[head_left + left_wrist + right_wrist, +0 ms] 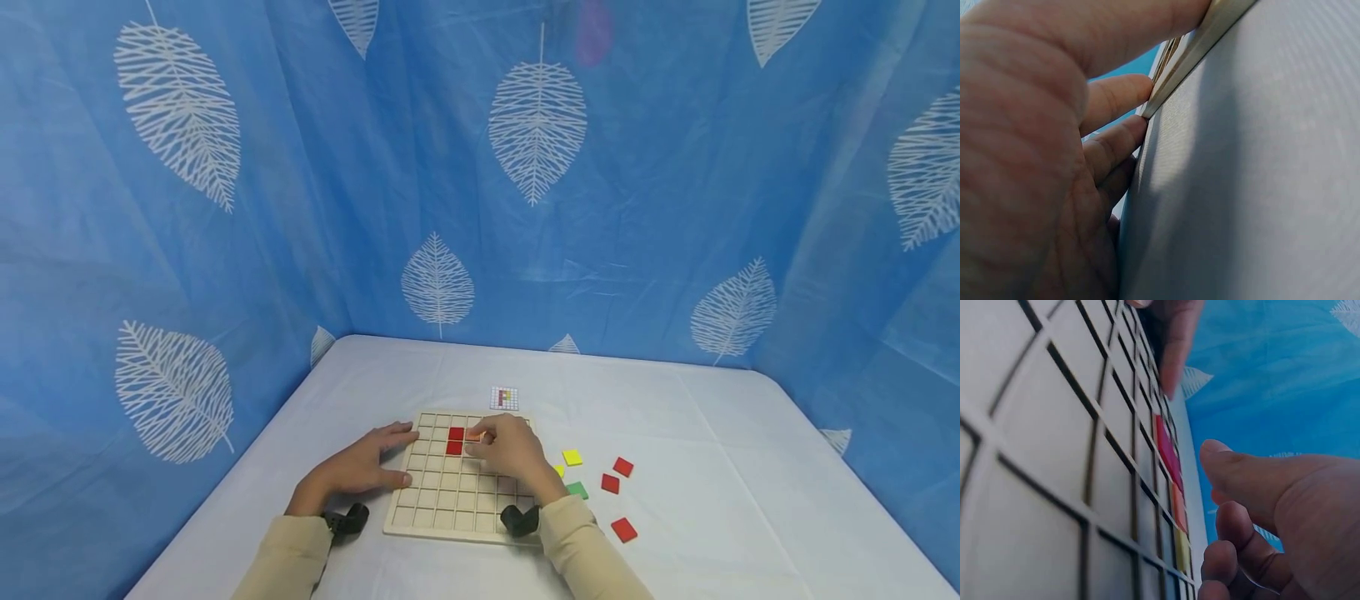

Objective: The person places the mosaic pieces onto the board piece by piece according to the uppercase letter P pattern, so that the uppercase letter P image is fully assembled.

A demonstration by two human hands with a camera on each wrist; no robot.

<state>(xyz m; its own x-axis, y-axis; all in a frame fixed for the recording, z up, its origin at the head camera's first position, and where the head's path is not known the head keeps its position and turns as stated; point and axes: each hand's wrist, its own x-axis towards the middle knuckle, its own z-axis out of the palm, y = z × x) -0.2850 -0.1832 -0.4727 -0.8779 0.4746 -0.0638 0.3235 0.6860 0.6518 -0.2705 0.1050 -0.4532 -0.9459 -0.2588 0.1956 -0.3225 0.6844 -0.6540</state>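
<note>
A pale wooden grid board (438,504) lies on the table. My left hand (363,462) rests at its left edge, fingers spread. In the left wrist view, fingertips (1141,87) touch the board's side (1188,65). Two red tiles (455,442) sit one above the other in the upper part of the grid. Beside them is an orange tile (1179,506), then a yellow tile (1182,550), which my right hand hides in the head view. My right hand (510,450) hovers over the board at the orange tile, thumb and bent fingers apart.
Right of the board lie loose tiles: a yellow one (572,457), a green one (577,490) and several red ones (623,530). A small printed grid card (504,398) with a coloured pattern lies beyond the board. Blue leaf-patterned cloth (600,250) surrounds the white table (697,483).
</note>
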